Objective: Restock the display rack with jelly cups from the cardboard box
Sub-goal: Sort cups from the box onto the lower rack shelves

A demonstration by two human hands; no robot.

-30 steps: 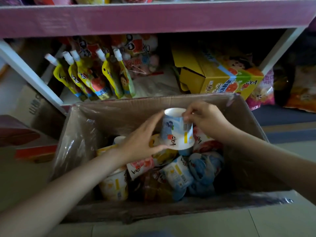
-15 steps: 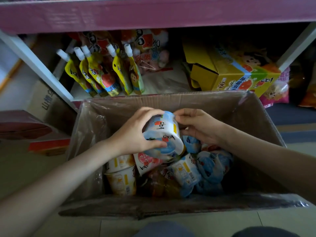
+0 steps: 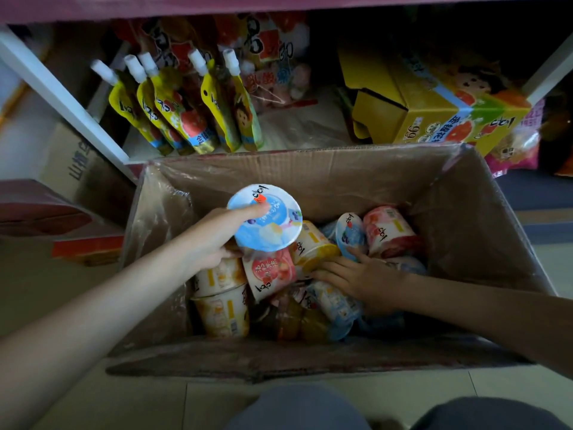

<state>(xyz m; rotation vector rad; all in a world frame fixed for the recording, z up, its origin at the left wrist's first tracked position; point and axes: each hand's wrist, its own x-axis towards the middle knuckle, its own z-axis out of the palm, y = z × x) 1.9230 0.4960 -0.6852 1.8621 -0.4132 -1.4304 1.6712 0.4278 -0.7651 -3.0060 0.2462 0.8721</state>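
Cardboard filled the nine o'clock edge of the view, where a brown carton [image 3: 74, 169] stood beside the white upright [image 3: 62, 97] of the display rack [image 3: 279, 4]. On the rack's low shelf, toward eleven o'clock, a row of yellow spouted pouches [image 3: 186, 116] leaned together with their white caps up. Below them the open cardboard box [image 3: 310, 169], lined with clear plastic, took up the middle of the view.

The left hand [image 3: 210, 243], on an arm stretching from seven o'clock, gripped a blue-lidded jelly cup [image 3: 273, 231]. Its thumb lay across the lid and the other fingers were hidden beneath. The cup sat above the heap, lid facing the camera, just left of the box's centre.

Loose jelly cups [image 3: 269, 274] lay tumbled on the box floor: yellow ones at the box's eight o'clock, a pink one under the held cup, and blue and pink ones toward two o'clock. The right hand [image 3: 366, 280] stretched in from four o'clock and rested palm down on this heap. Its fingers were straight and spread, the tips touching a yellow cup and a blue one, clasping nothing.

At one o'clock on the shelf sat a yellow carton [image 3: 434, 119] with fruit pictures, one flap open.
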